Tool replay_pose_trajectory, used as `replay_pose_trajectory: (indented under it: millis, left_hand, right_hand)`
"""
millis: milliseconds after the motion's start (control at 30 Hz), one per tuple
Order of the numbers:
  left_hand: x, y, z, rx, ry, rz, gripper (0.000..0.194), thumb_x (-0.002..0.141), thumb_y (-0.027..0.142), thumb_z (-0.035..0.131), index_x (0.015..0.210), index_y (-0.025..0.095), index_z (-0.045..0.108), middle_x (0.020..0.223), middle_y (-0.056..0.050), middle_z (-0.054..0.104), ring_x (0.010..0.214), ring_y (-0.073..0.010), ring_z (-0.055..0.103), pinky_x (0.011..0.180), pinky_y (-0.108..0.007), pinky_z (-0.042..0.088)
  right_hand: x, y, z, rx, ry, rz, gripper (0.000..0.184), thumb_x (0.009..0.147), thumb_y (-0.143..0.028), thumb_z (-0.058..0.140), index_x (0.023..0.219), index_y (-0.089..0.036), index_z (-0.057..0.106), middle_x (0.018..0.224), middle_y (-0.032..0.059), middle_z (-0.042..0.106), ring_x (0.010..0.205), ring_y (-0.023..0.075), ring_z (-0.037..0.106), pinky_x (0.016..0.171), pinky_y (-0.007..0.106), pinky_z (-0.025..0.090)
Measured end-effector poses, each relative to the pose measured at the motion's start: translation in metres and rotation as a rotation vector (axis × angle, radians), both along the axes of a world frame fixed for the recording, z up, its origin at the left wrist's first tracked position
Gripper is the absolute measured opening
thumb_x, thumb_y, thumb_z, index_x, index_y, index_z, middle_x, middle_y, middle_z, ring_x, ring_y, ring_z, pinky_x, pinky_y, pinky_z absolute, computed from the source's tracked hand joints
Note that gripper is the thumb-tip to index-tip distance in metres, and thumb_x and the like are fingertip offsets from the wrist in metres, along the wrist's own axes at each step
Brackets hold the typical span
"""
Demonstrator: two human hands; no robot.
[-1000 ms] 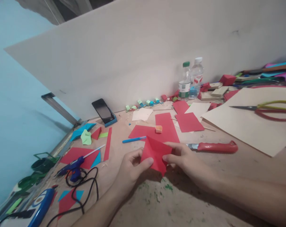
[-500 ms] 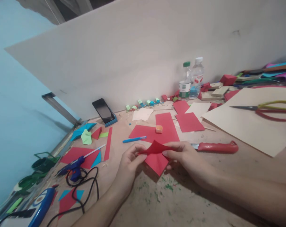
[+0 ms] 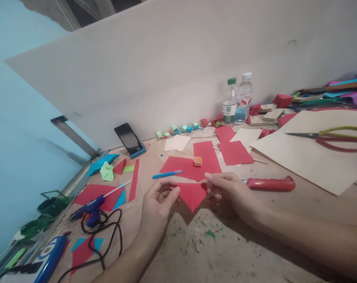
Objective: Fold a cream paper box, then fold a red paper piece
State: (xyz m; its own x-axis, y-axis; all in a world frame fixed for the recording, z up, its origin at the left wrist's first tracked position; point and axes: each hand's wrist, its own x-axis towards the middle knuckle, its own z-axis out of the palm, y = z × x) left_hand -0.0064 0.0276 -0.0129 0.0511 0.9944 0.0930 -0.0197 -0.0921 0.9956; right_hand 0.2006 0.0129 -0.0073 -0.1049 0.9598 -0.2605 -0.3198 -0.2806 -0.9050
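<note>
A small folded piece of red paper is held above the table between both hands, its point facing down toward me. My left hand pinches its left corner between thumb and fingers. The right corner is in the grip of my right hand, whose lower fingers are curled and partly hidden. A crease runs down the middle of the paper. Just beyond it lie a blue pen, a larger red sheet and a small orange box-like piece on that sheet.
A red-handled knife lies right of my right hand. Scissors rest on a beige sheet. At left are a blue glue gun with a looping black cord and a phone on a stand. Two bottles stand at the back.
The red paper has gone from a partly opened, diamond-like shape to a flatter downward triangle with a straight top edge. My left hand has shifted slightly left.
</note>
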Motion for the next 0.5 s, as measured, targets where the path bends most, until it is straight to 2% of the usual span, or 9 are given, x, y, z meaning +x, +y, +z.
replay_pose_trajectory:
  millis: [67,133,200,333,400,500]
  left_hand:
    - [0.001,0.001,0.0,-0.006,-0.015,0.004,0.038,0.075,0.034,0.087,0.102,0.017,0.065,0.08,0.001,0.066,0.068,-0.012,0.062,0.062,-0.021,0.05]
    - [0.003,0.001,0.001,-0.03,-0.043,-0.04,0.048,0.074,0.033,0.087,0.111,0.018,0.062,0.08,0.002,0.065,0.069,-0.0124,0.062,0.062,-0.021,0.051]
    - [0.004,-0.001,0.001,-0.063,-0.051,-0.1,0.051,0.076,0.034,0.086,0.117,0.017,0.06,0.081,0.001,0.065,0.068,-0.0123,0.062,0.061,-0.021,0.051]
    - [0.008,-0.007,0.002,-0.106,-0.062,-0.139,0.053,0.078,0.032,0.084,0.123,0.016,0.061,0.08,0.002,0.064,0.064,-0.011,0.06,0.061,-0.021,0.05]
    - [0.009,-0.008,0.001,-0.121,-0.082,-0.133,0.052,0.077,0.031,0.085,0.122,0.018,0.062,0.078,0.004,0.06,0.063,-0.0106,0.058,0.062,-0.021,0.05]
    - [0.012,-0.009,0.001,-0.156,-0.139,-0.177,0.053,0.078,0.036,0.084,0.122,0.018,0.062,0.079,0.004,0.06,0.063,-0.0115,0.059,0.062,-0.023,0.049]
  right_hand:
    - [0.001,0.002,-0.001,0.003,-0.136,0.039,0.055,0.076,-0.059,0.081,0.055,-0.018,0.052,0.051,-0.0043,0.045,0.045,0.0066,0.035,0.045,0.023,0.026]
    - [0.001,0.002,-0.002,0.044,-0.265,0.091,0.057,0.074,-0.061,0.082,0.056,-0.019,0.048,0.052,-0.0061,0.041,0.048,0.0072,0.033,0.047,0.023,0.021]
    - [0.0,0.001,-0.003,0.12,-0.339,0.139,0.053,0.073,-0.058,0.084,0.06,-0.019,0.051,0.057,-0.0047,0.049,0.056,0.0095,0.041,0.052,0.023,0.027]
    - [-0.001,-0.001,0.002,0.179,-0.36,0.21,0.031,0.078,-0.047,0.081,0.084,-0.017,0.073,0.076,0.001,0.068,0.071,0.0153,0.057,0.067,0.026,0.043]
    - [-0.001,-0.001,0.005,0.187,-0.381,0.234,0.026,0.081,-0.043,0.078,0.077,-0.017,0.075,0.077,0.003,0.071,0.073,0.0161,0.059,0.071,0.028,0.045]
    - [-0.001,-0.001,0.009,0.196,-0.439,0.224,0.029,0.082,-0.044,0.076,0.073,-0.017,0.077,0.073,0.0042,0.07,0.071,0.0179,0.059,0.071,0.03,0.047]
